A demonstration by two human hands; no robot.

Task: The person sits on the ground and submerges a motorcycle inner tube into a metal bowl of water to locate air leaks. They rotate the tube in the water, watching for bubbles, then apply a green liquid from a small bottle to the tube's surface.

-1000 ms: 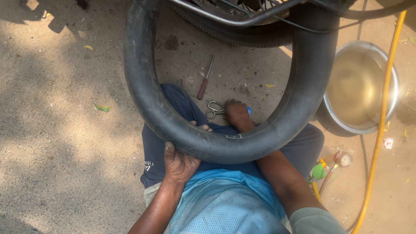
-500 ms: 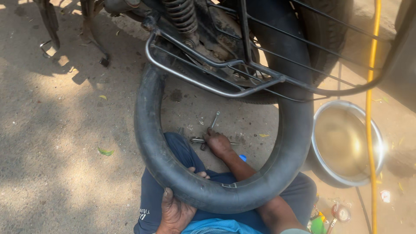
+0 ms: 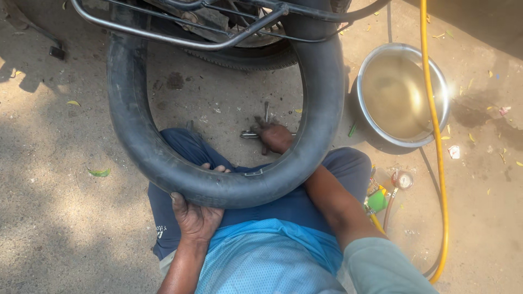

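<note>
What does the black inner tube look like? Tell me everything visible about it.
The inner tube is a black, matte rubber ring, inflated and dusty, with a small metal patch or valve at its lower curve. It stands roughly upright over the person's lap, its top hidden behind the motorbike's metal rack. The left hand grips its bottom; the right hand reaches through it to the ground.
</note>
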